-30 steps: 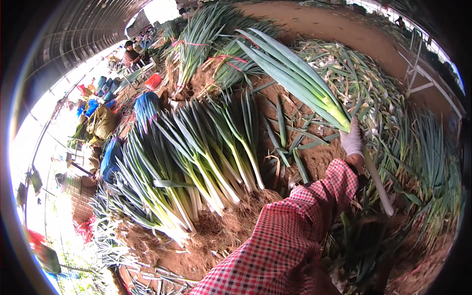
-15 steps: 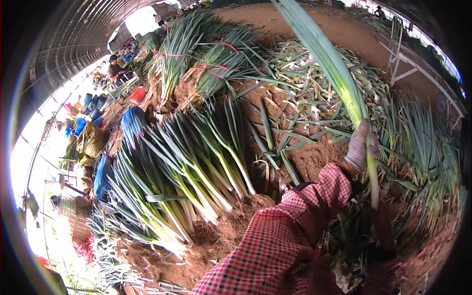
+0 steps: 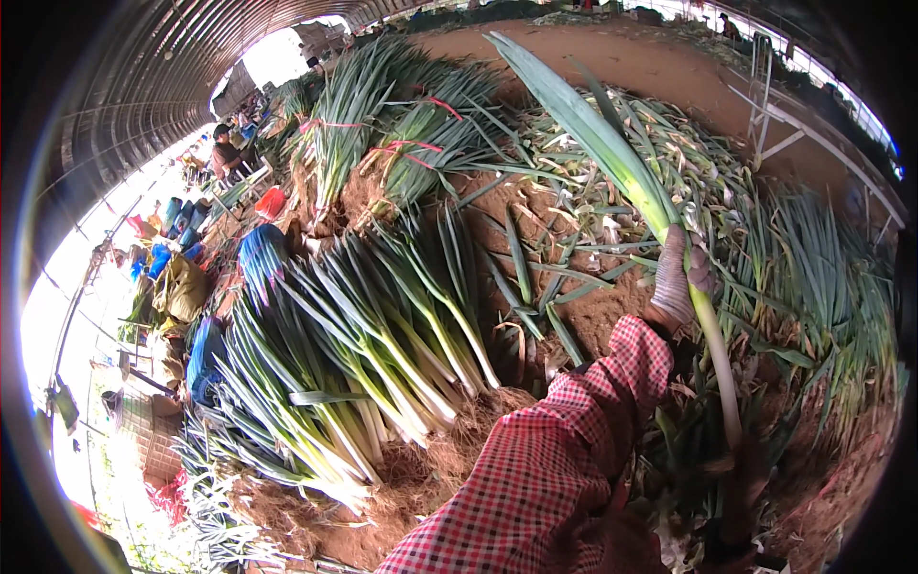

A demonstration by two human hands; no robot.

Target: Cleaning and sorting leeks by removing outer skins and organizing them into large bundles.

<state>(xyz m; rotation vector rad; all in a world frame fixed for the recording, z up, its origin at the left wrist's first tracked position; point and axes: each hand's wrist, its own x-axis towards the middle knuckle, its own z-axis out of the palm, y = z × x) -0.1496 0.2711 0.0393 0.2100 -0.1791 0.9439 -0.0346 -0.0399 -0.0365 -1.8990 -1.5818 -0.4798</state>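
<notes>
My left hand (image 3: pixel 677 277), in a pale striped glove, is closed around the stalk of a large green onion (image 3: pixel 622 163). The onion slants from its leaf tip at upper left to its white base at lower right. By the root end, my right hand (image 3: pixel 741 483) seems to be a dark, blurred shape in shadow; its fingers cannot be made out. Left of my checked sleeve lies a row of trimmed green onions (image 3: pixel 368 364), their roots toward me. A pile of untrimmed onions (image 3: pixel 822 277) lies to the right of my hands.
Tied onion bundles (image 3: pixel 335 134) with pink bands rest at the far left of centre. Beyond my left hand spreads a heap of stripped leaves (image 3: pixel 612 191) on brown soil. A white metal frame (image 3: pixel 775 115) stands at far right. Another person (image 3: pixel 227 153) sits at far left.
My left hand has shifted slightly left, and the onion tilts more, its leaf end further left and lower. Its white base sits a little lower. The dark shape by the roots has moved slightly.
</notes>
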